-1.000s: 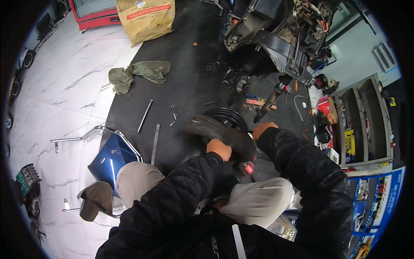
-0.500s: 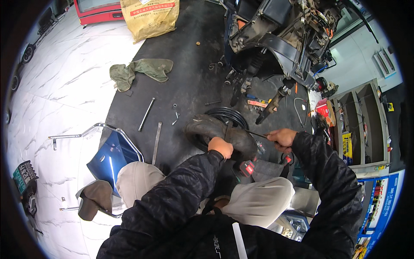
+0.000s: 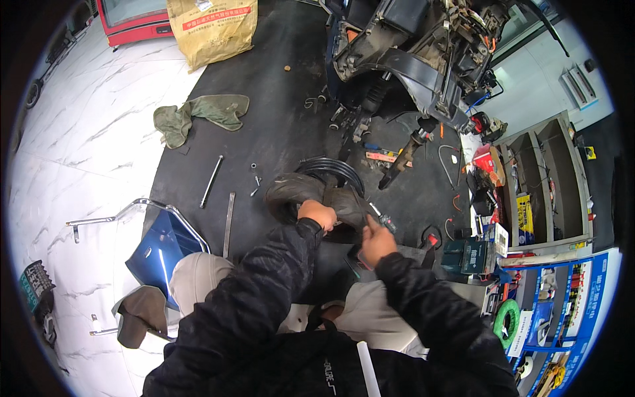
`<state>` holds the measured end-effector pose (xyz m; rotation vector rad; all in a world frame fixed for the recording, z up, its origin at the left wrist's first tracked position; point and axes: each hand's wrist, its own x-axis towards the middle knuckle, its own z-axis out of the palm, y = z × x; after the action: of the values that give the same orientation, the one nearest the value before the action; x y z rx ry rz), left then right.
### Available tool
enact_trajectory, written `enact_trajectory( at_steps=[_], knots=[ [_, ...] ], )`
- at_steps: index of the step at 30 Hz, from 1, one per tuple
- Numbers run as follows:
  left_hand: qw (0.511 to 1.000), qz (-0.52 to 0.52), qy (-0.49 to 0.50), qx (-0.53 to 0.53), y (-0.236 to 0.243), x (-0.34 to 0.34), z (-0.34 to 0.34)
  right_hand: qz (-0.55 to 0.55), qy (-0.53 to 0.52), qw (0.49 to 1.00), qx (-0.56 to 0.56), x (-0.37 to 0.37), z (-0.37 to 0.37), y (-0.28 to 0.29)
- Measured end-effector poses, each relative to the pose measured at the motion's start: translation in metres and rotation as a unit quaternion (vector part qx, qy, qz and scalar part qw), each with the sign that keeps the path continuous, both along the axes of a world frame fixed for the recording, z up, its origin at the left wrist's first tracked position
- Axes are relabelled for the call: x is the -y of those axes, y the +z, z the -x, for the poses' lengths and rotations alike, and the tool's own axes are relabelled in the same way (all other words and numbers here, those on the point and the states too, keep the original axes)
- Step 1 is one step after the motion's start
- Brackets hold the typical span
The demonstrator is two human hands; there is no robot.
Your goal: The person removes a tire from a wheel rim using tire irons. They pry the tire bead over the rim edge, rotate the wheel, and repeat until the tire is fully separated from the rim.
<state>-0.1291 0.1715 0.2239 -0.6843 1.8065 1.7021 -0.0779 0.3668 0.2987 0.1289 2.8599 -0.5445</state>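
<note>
A worn black tyre (image 3: 291,188) stands in front of me. Behind it shows a black wheel rim (image 3: 347,173). My left hand (image 3: 319,215) is closed on the tyre's near side, with its fingertips partly hidden. Beside the tyre's right end is my right hand (image 3: 378,243), fingers curled and the index finger stretched towards the rubber. What it holds, if anything, is hidden; the thin dark bar does not show. A grey power tool (image 3: 387,223) lies just beyond this hand, partly covered.
A long flat metal bar (image 3: 229,225), a socket wrench (image 3: 211,182) and small bolts lie left of the tyre. Ahead stands a partly stripped scooter (image 3: 410,66). A green cloth (image 3: 221,111), a blue panel (image 3: 159,255) and a grey shelf unit (image 3: 559,192) surround the mat.
My right hand has moved left and nearer, from out along a thin bar to the tyre's edge. The bar has gone from sight. My left hand stays on the tyre.
</note>
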Motion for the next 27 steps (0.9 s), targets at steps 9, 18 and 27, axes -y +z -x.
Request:
enact_trajectory(
  at_steps=[9, 18, 27],
  knots=[
    [0.995, -0.046, -0.084, -0.019, -0.006, 0.014, -0.009, -0.005, 0.052, 0.968, 0.247, -0.031, 0.071, 0.076],
    [0.994, -0.053, -0.083, -0.05, 0.025, 0.032, -0.029, -0.101, 0.264, 0.958, 0.051, -0.037, 0.074, -0.007],
    [0.999, -0.013, -0.01, 0.033, 0.01, 0.024, -0.022, 0.062, -0.055, 0.996, 0.006, 0.002, 0.014, -0.011]
  ],
)
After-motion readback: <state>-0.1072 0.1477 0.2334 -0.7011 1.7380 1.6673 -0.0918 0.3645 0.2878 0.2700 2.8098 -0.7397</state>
